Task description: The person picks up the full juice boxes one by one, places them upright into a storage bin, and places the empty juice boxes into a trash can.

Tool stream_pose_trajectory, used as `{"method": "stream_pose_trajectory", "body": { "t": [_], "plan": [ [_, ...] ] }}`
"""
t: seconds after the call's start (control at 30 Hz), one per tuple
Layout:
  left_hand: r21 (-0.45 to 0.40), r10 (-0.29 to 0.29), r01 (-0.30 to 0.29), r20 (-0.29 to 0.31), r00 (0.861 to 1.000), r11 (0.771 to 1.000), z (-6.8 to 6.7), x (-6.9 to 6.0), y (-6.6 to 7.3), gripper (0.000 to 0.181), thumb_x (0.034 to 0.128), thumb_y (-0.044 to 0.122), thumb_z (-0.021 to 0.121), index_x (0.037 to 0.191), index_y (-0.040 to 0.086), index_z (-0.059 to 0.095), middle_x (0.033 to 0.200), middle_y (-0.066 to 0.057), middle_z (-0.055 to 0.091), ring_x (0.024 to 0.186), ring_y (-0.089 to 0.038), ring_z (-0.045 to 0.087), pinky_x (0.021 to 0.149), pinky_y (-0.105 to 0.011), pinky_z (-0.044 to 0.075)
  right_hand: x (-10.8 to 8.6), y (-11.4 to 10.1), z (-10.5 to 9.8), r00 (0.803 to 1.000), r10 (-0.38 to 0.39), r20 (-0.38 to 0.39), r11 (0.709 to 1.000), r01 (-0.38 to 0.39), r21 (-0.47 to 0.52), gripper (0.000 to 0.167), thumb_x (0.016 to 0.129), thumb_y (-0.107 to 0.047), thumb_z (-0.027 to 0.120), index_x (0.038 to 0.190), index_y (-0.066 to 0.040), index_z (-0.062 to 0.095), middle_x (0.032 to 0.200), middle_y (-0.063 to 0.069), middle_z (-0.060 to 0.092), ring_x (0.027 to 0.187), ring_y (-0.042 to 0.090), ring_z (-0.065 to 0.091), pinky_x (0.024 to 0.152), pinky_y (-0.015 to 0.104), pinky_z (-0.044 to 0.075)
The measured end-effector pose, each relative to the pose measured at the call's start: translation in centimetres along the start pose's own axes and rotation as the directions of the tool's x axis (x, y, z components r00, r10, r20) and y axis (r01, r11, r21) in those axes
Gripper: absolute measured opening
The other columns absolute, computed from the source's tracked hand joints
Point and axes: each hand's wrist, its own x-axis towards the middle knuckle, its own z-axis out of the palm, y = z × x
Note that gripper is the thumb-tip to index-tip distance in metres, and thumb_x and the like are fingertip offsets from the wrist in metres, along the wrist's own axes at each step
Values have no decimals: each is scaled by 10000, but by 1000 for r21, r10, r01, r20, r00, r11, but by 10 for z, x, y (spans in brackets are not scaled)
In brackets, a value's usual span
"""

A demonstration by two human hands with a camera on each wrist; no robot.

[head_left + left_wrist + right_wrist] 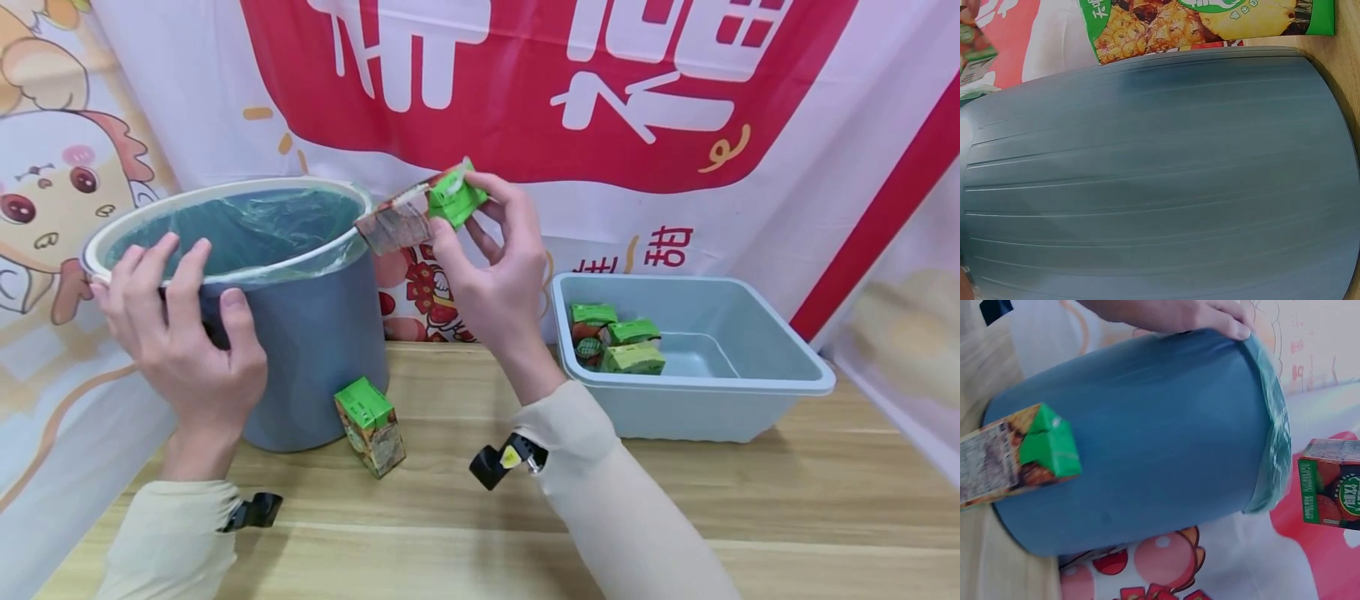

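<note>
My right hand [498, 258] pinches a juice carton [393, 223] by its green end, with thumb and fingertips. The carton is held tilted at the right rim of a blue-grey trash bin [307, 350]; red fruit shows on its side in the right wrist view. My left hand [187, 333] rests on the bin's near left rim, fingers spread across it and thumb against the outer wall. Inside the bin is a thin green liner [300, 218]. Another juice carton [371, 427], green-topped with pineapple pictures [1210, 22], stands on the table before the bin.
At the right sits a light blue basin [675, 408] with several green-topped cartons [633, 333] grouped at its left end. A printed red and white cloth [517, 92] hangs behind. Everything stands on a wood-grain table [420, 533].
</note>
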Motion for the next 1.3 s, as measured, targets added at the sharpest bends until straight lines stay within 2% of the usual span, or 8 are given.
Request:
{"method": "stream_pose_trajectory", "body": {
  "t": [0.13,0.33,0.53,0.63,0.83,1.03,1.2,1.3],
  "plan": [
    [6,1,-1,11,1000,1000,-1,0,0,459,937,352,533,1249,79,731,1391,-162,667,1414,-329,519,1343,-521,123,8,-6,11,998,-67,-9,997,67,33,519,932,-120,747,1392,41,567,1395,192,563,1281,178,632,1055,312,577],
    [5,-2,2,17,1000,1000,-1,0,0,461,936,349,532,1253,78,729,1393,-162,665,1418,-327,516,1344,-518,122,14,-12,31,981,-194,26,980,194,-38,482,948,-93,741,1378,53,577,1428,223,562,1329,225,593,1067,281,562],
    [6,-5,5,6,1000,1000,-2,1,0,466,939,366,530,1244,78,732,1383,-162,670,1416,-320,519,1344,-516,123,16,-15,52,973,-209,102,976,215,-47,498,958,-113,750,1392,52,573,1456,225,554,1362,239,547,1108,220,513],
    [5,-1,1,4,1000,1000,-2,0,0,468,941,370,532,1242,74,733,1379,-167,672,1412,-330,522,1342,-523,125,15,-15,59,971,-186,148,975,202,-98,518,961,-144,753,1410,35,566,1483,209,545,1381,221,522,1103,184,496],
    [7,3,-3,15,1000,1000,-1,0,0,466,943,367,533,1252,77,728,1387,-168,666,1418,-329,516,1344,-524,119,11,-11,65,972,-116,203,971,154,-183,546,966,-192,757,1437,-1,557,1518,168,529,1377,181,505,875,190,595],
    [-1,2,-2,5,1000,1000,1,0,1,466,942,372,536,1245,75,728,1380,-173,669,1416,-323,518,1344,-523,117,9,-6,70,955,-53,292,954,135,-267,547,967,-199,763,1438,-14,553,1498,149,537,1400,194,497,1058,178,525],
    [-8,23,-23,-14,1000,1000,2,1,-3,470,948,385,539,1239,72,735,1371,-159,681,1408,-322,525,1341,-532,124,8,-4,76,925,70,375,940,65,-336,582,974,-253,765,1472,-63,532,1499,102,528,1355,156,508,1037,130,499],
    [-7,28,-28,-13,1000,1000,2,0,-5,476,953,395,537,1244,77,738,1375,-149,683,1409,-326,527,1341,-533,125,6,-1,79,914,150,378,929,1,-371,572,981,-300,755,1472,-98,543,1495,71,547,1330,128,524,1019,120,482]
  ]
}}
